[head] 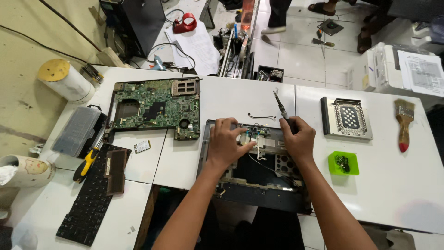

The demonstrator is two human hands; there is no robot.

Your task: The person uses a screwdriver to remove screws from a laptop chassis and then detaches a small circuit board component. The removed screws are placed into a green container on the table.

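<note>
Landmark: the stripped laptop base [259,185], at the near edge of the white desk [393,185].

Far left of the base: a roll of tape [64,79] and a grey parts box [76,130]; a yellow-handled tool [87,163] lies beside the detached keyboard [92,199], all set aside out of the working area. Left of and behind the base: the green motherboard [155,107], laid flat with its components up, and a small card [142,146] just in front of it.

On the base: left hand [226,141] spread flat, fingers pressing on a small part by the top edge, apparently to steady it; grasping nothing that I can see. Right hand [298,136] clenched round a screwdriver [283,111], shaft angled up and away. Its tip is hidden by the hand, so I cannot tell whether it sits on a screw. A loose black wire [261,115] lies just behind the base.

Right of the base: a green tray [343,163] holding small dark bits, probably screws, kept near. Behind it a metal drive caddy [347,118]. Farthest right, a paintbrush [404,124].
</note>
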